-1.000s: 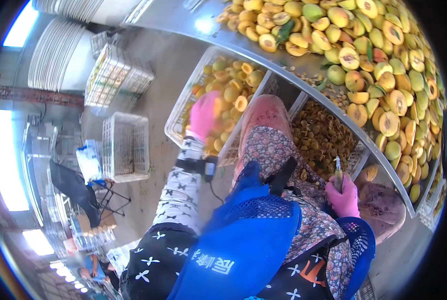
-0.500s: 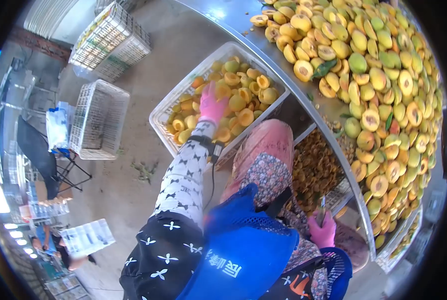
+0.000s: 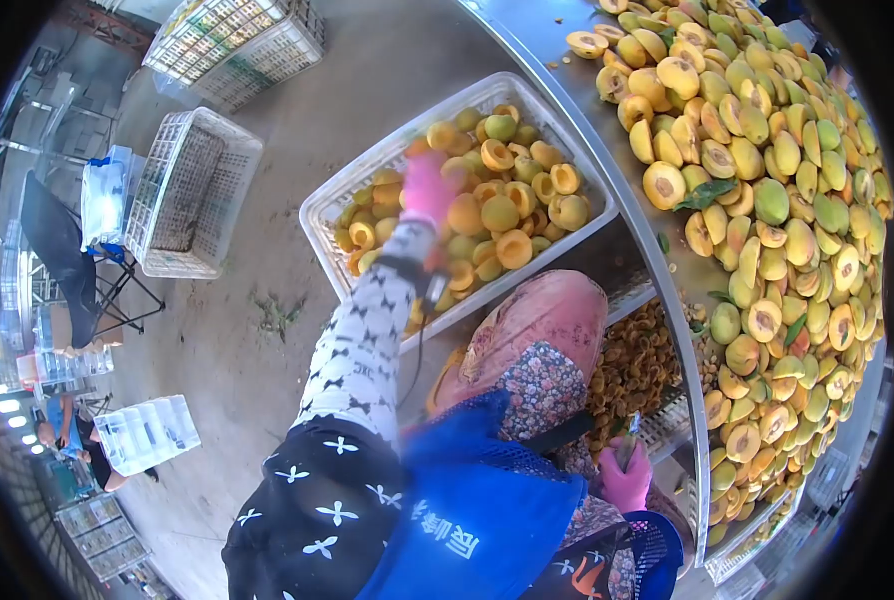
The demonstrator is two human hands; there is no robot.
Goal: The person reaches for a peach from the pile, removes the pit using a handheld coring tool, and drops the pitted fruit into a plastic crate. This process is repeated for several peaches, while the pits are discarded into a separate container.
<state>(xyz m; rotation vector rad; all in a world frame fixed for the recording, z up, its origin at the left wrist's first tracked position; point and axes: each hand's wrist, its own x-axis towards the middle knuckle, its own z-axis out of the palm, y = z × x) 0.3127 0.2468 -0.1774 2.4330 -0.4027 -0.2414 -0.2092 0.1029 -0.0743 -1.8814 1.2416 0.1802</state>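
Note:
My left hand (image 3: 433, 192), in a pink glove, is over the halved yellow fruit, which look like peaches or apricots (image 3: 500, 213), in a white plastic crate (image 3: 311, 222). Motion smears its fingers, so I cannot see whether they grip any fruit. Many halves in this crate show hollow centres. Low by my knee, my right hand (image 3: 624, 478), also pink-gloved, is closed around a small knife-like tool (image 3: 631, 436) whose metal tip points up. Beneath the table edge, near that hand, lies a heap of brown pits (image 3: 635, 372).
A metal table (image 3: 657, 262) on the right bears a large pile of cut fruit (image 3: 767, 220), some with pits and leaves. On the floor at left stand a white crate (image 3: 195, 195), stacked crates (image 3: 237, 50) and a folding chair (image 3: 62, 255). A person (image 3: 67, 430) is far left.
My head view has shifted, so the table and crates sit differently in frame. My left hand stays over the fruit crate, now blurred. The right hand still holds its tool.

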